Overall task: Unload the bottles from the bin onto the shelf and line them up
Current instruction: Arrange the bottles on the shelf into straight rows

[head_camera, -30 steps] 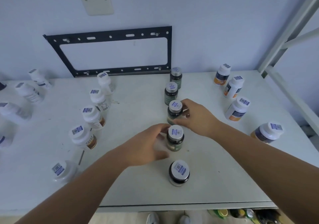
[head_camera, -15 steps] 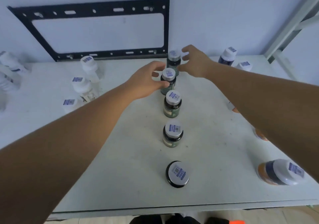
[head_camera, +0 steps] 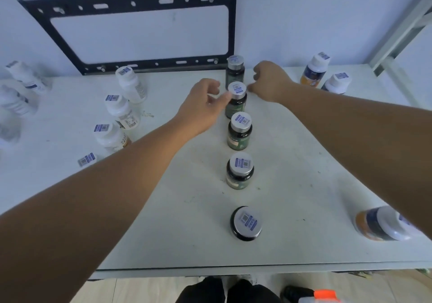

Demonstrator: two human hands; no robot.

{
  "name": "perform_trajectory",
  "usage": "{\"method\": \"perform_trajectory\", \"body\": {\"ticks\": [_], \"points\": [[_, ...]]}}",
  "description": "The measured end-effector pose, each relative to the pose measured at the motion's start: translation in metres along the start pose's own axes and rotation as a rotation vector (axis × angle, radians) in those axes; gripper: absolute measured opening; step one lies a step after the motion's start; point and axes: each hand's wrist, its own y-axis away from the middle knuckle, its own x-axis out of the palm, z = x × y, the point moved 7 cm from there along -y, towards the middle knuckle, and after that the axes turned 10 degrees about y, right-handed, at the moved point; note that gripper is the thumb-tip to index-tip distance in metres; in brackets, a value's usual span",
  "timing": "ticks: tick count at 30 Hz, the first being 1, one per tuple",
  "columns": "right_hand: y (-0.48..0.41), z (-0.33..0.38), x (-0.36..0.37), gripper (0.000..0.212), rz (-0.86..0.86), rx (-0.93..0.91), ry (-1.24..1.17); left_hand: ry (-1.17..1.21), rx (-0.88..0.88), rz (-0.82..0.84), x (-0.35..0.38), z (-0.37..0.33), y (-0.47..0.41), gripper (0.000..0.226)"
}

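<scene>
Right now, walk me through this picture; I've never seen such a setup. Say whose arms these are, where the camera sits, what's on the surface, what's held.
No machine here: a person's bare arms, filmed by a camera on their head, looking down. On the white shelf five dark bottles stand in a row; white bottles stand left, orange-and-blue ones right. The left hand has its thumb on the cap of the second bottle from the back. The right hand, fingers curled, is beside it; contact is unclear. No full grip shows; nothing looks lifted.
</scene>
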Motion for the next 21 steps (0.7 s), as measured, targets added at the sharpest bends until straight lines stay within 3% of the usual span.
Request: {"method": "perform_trajectory", "body": {"ticks": [2, 6, 10, 15, 21], "points": [[0.014, -0.006, -0.006, 0.04, -0.006, -0.031, 0.015, 0.044, 0.073, -0.055, -0.005, -0.004, 0.019, 0.04], [0.042, -0.003, -0.019, 0.02, 0.047, -0.113, 0.049, 0.055, 0.097, 0.119, 0.011, -0.012, 0.044, 0.057], [0.065, 0.004, -0.039, 0.03, 0.062, -0.171, 0.004, -0.041, 0.097, 0.262, 0.032, -0.01, 0.046, 0.051], [0.087, -0.008, -0.047, 0.036, 0.136, -0.104, -0.048, -0.05, 0.108, 0.249, 0.033, -0.008, 0.046, 0.042], [0.112, -0.012, -0.102, 0.007, 0.046, -0.129, 0.035, -0.106, 0.092, 0.215, 0.016, -0.02, 0.046, 0.056]]}}
